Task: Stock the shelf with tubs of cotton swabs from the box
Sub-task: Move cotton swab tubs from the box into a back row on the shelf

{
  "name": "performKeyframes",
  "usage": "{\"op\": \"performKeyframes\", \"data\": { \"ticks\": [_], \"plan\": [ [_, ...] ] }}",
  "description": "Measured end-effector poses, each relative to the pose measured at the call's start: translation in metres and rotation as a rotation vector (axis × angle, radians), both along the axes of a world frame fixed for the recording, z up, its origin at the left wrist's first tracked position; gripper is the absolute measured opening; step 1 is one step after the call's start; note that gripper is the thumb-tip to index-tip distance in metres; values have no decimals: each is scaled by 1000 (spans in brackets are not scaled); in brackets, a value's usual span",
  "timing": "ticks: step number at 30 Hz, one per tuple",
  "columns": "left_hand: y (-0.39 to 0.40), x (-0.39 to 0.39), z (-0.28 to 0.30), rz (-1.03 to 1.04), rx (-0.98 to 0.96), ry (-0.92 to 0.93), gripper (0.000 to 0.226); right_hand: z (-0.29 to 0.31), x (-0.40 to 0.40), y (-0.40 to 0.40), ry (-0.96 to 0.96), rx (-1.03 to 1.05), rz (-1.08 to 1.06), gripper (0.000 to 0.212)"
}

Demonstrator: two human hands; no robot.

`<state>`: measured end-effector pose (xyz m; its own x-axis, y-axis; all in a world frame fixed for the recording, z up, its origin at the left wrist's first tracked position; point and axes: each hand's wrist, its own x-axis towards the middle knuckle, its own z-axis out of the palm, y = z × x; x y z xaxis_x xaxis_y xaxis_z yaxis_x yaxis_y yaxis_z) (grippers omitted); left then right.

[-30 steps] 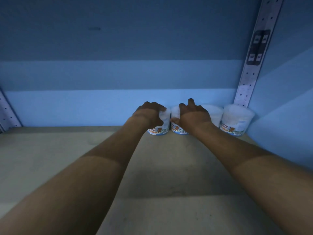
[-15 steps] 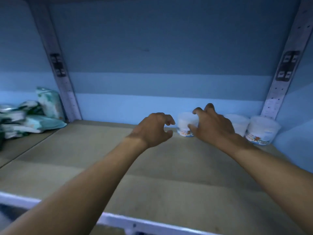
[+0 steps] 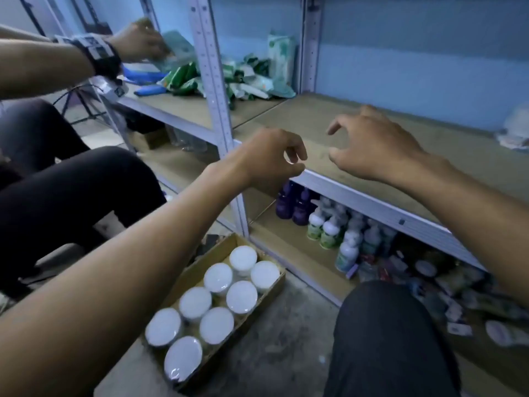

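— Why is the box (image 3: 269, 285) on the floor by my knee?

— Within reach, I'd judge. Eight tubs (image 3: 242, 297) in it, white lids up.

— My hands?

— Left hand (image 3: 272, 159) and right hand (image 3: 372, 147) empty, fingers loosely curled apart, over the shelf (image 3: 372, 193) edge. Blurred tubs (image 3: 515, 130) far right.

The shelf (image 3: 357, 133) board lies bare ahead of both hands; green packets (image 3: 249, 81) crowd its left end, and an upright post (image 3: 217, 110) stands left.
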<state>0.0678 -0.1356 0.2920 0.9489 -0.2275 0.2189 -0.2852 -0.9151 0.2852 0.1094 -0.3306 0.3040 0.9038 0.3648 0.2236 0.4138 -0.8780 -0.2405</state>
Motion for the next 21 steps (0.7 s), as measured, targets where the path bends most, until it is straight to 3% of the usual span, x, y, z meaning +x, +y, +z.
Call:
{"op": "performKeyframes", "data": {
  "ticks": [11, 21],
  "plan": [
    [140, -113, -97, 433, -11, 250, 21, -103, -60, 166, 160, -56, 327, 33],
    [197, -174, -211, 635, -125, 511, 26, -214, -112, 235, 369, -224, 473, 34]
  ]
}}
